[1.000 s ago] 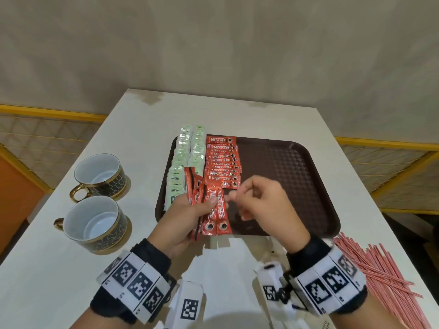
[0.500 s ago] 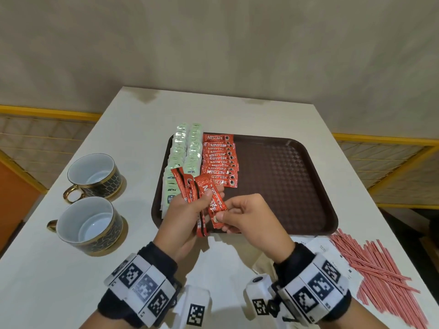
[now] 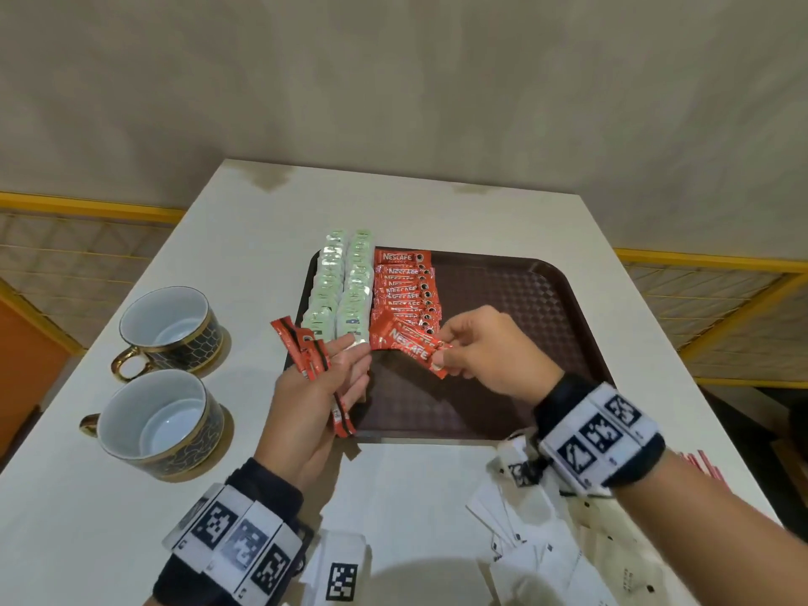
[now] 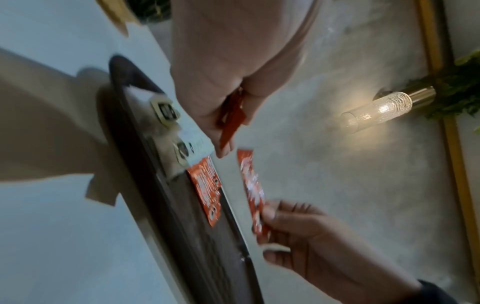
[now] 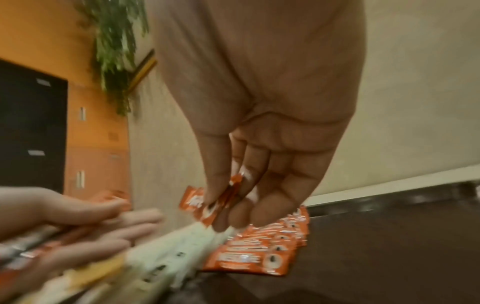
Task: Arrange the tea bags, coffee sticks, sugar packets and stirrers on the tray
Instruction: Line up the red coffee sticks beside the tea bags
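Dark brown plastic tray (image 3: 524, 299) holds green tea bags (image 3: 345, 290) and red coffee sticks (image 3: 406, 290); my right hand (image 3: 485, 352) pinches one stick (image 3: 415, 347) above it, my left hand (image 3: 315, 404) grips several (image 3: 306, 352).

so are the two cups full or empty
Empty: the near cup and far cup both show bare white insides.
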`<state>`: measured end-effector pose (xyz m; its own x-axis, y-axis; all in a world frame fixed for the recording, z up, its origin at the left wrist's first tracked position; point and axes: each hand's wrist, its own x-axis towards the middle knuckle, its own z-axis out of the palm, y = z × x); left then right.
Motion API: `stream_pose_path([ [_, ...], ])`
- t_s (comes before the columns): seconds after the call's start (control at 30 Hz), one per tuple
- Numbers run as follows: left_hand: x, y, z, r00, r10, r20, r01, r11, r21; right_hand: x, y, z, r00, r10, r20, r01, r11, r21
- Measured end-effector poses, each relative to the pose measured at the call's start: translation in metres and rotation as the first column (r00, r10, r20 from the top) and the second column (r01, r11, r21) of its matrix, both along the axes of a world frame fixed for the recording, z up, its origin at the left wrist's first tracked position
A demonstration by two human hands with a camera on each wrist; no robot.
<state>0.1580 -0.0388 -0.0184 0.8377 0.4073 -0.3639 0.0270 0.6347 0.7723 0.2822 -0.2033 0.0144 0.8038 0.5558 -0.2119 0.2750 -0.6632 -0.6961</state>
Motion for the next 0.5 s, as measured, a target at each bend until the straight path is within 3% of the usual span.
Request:
stream_pose_path([
  [0.13,-0.007,0.012,-0.004,0.999,0.038,-0.014,-0.037,0.996,0.08,0.034,0.006,-0.008,0.993,0.116,-0.021,-0.117,0.942,-0.315],
  [0.33,-0.012,0.014,-0.008,1.0,0.028,-0.009,-0.026,0.984,0.176,0.045,0.031,-0.02,0.97,0.242,0.035,-0.195,0.852,-0.486],
  [0.5,-0.013,0.016,-0.01,0.999,0.047,-0.024,-0.042,0.984,0.173,0.041,0.037,-0.022,0.936,0.336,0.108,-0.215,0.786,-0.58],
])
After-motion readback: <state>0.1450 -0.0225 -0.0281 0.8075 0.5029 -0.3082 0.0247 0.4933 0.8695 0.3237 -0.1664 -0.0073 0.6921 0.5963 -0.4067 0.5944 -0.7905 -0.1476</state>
